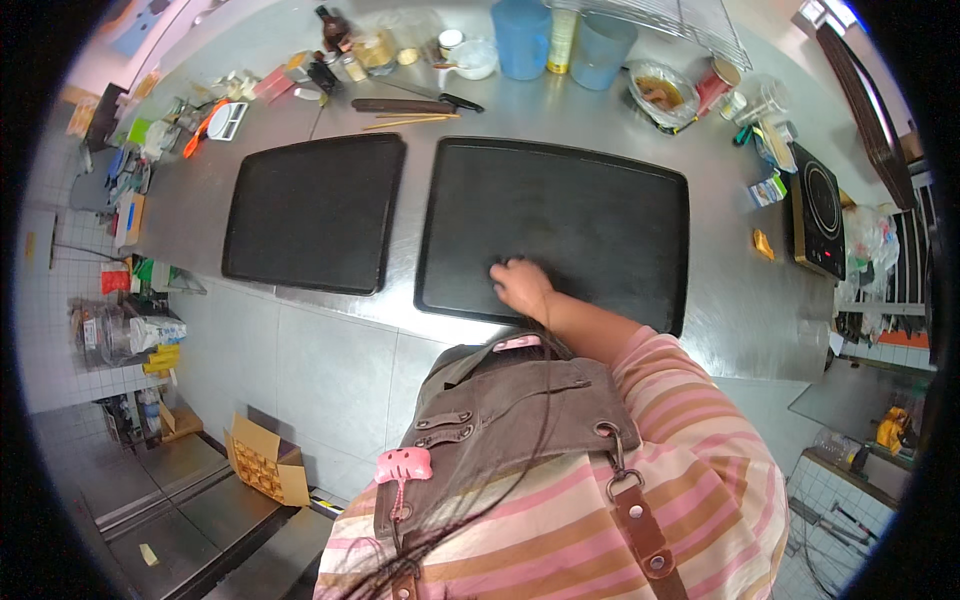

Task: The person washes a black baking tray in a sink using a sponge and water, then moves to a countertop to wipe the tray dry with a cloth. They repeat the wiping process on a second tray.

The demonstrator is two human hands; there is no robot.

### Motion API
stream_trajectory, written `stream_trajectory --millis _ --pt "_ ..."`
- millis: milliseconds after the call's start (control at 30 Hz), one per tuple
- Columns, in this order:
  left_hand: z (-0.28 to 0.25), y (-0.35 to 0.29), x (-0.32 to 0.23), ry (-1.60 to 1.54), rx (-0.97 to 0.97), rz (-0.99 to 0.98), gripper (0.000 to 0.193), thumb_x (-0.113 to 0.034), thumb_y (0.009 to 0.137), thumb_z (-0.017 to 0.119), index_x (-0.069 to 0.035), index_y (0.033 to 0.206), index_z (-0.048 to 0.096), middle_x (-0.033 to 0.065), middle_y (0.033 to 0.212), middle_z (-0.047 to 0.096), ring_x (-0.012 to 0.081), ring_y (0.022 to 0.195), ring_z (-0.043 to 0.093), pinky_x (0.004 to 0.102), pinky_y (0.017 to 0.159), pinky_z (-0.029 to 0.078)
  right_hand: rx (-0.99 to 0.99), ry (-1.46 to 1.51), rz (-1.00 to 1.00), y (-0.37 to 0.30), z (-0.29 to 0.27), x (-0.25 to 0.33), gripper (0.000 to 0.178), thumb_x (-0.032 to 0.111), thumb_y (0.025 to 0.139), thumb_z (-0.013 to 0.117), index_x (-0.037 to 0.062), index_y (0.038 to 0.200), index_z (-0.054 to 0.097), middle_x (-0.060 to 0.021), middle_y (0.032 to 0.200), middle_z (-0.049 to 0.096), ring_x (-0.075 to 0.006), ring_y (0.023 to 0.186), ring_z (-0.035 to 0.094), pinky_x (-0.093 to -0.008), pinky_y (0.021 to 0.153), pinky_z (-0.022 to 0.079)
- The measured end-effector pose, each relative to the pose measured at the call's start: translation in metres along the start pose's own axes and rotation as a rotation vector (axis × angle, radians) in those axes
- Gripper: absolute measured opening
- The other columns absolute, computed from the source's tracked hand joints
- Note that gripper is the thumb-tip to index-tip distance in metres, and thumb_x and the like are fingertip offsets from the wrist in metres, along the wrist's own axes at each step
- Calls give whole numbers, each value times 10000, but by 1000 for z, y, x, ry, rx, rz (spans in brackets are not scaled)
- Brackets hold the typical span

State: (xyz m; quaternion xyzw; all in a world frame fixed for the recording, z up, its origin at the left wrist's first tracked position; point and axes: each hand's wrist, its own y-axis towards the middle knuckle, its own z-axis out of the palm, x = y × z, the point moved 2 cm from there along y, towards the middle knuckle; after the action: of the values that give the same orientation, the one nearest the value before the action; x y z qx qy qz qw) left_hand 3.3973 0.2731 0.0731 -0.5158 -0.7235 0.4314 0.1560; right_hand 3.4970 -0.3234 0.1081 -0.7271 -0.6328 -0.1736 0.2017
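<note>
My right hand (pixel 522 287) is over the near middle of the larger black baking tray (pixel 580 190), its fingers curled and low against the tray's surface. Something small and dark shows at the fingertips, but I cannot make out what it is. Around the hand the tray has a darker, slightly shiny patch. To the left lies a smaller black baking tray (pixel 315 210), apart from the larger one. My left hand is out of sight. A grey-brown apron (pixel 500 400) covers my front at the table's near edge.
Behind the trays lie a long knife (pixel 405 105) and wooden sticks (pixel 410 121). Blue jugs (pixel 521 40), a lined bowl (pixel 662 93) and a wire rack (pixel 690 30) stand farther back. An induction cooker (pixel 820 205) is at right, a white scale (pixel 229 121) at left.
</note>
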Motion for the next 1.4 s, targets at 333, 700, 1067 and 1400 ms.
stream_trajectory --millis 333,700,1067,1400 --pt "-122 63 75 -122 -43 81 398 -315 984 528 -20 1250 508 210 929 650 380 845 620 468 751 503 -97 240 113 4 9 74 369 258 784 756 99 1102 657 -167 1030 676 -364 974 641 -446 852 515" --pt "-200 133 61 52 113 216 386 -328 977 531 -30 1222 536 191 928 654 351 837 616 458 740 503 -719 2024 530 -114 -78 115 261 306 915 627 107 1085 637 -36 971 680 -172 787 631 -270 528 450" --pt "-235 183 -31 287 128 375 376 -341 970 533 -40 1193 563 172 927 657 321 829 612 448 729 503 -864 2197 -215 -290 -138 145 402 311 948 488 39 1211 622 -120 1157 676 -245 966 682 -359 745 591" --pt "-37 86 -153 610 413 650 370 -353 963 535 -49 1168 588 155 926 660 295 822 608 439 720 502 -1496 2156 691 -514 -53 102 244 335 953 565 100 981 623 -55 801 650 -185 613 585 -269 386 372"
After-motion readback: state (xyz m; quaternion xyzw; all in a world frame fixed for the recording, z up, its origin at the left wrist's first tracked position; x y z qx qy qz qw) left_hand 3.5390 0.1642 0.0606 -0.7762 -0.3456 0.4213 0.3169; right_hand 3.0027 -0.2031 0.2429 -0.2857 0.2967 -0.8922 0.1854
